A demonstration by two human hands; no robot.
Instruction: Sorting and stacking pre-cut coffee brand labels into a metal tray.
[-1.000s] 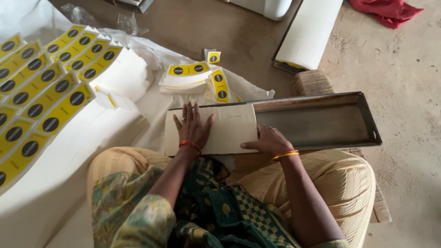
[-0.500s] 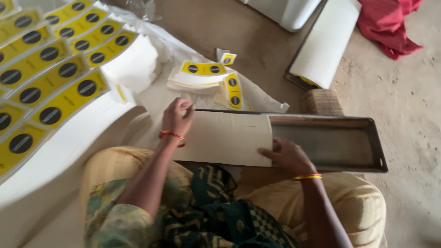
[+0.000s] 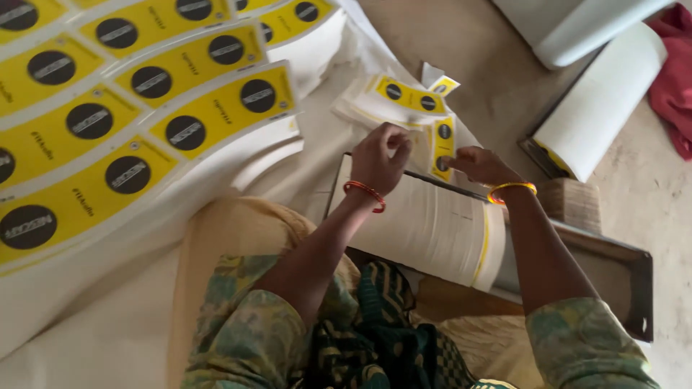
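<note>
My left hand (image 3: 378, 158), with a red bangle at the wrist, is raised over the far edge of a metal tray (image 3: 613, 266). Its fingers are curled together beside a small yellow label strip (image 3: 441, 144) with black round marks. My right hand (image 3: 479, 164), wearing an orange bangle, pinches that strip from the right and holds it upright. Whether the left fingers grip the strip is hidden. Just beyond both hands lies a loose pile of the same labels (image 3: 404, 97). A stack of white sheets (image 3: 432, 223) lies in the tray under my forearms.
Large sheets of yellow labels (image 3: 108, 122) fan out on white backing at the left. A white roll of sheet material (image 3: 598, 108) and a red cloth (image 3: 674, 79) lie at the upper right on the dusty floor. A small brown block (image 3: 573, 202) sits behind the tray.
Both hands have left the white stack in the tray and reached forward to the label pile. The right hand has picked up a label strip. The view has moved closer.
</note>
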